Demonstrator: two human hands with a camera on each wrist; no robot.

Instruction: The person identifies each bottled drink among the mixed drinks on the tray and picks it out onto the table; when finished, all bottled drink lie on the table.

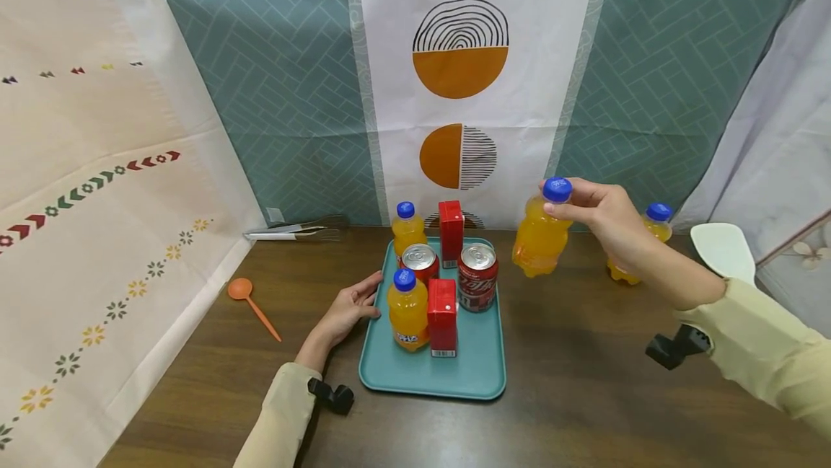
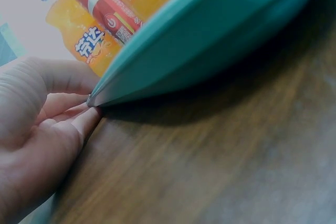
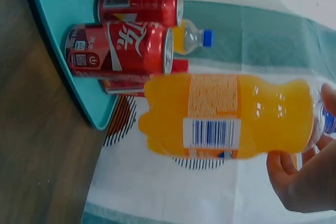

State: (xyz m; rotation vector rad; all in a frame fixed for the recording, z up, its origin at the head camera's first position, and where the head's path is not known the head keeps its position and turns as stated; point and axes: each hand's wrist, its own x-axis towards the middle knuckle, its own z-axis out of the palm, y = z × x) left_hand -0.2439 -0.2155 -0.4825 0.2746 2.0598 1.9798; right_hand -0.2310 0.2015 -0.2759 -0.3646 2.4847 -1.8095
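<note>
My right hand [image 1: 600, 212] grips an orange soda bottle [image 1: 540, 237] just under its blue cap. The bottle hangs above the table, to the right of the teal tray [image 1: 433, 376]; its barcode label faces the right wrist camera. With thumb and fingers, my left hand [image 1: 347, 311] pinches the tray's left rim, as the left wrist view shows up close. On the tray stand two more orange soda bottles, one at the front [image 1: 407, 313] and one at the back [image 1: 409, 228], two red cola cans [image 1: 477, 280], and two red drink cartons [image 1: 443, 324].
Another orange soda bottle [image 1: 657, 226] stands at the back right, partly behind my right forearm. Beside it leans a white, paddle-shaped utensil [image 1: 723, 248]. On the left lie an orange spoon [image 1: 249, 302] and some metal utensils [image 1: 292, 232]. Fabric hangs behind the wooden table [image 1: 584, 389].
</note>
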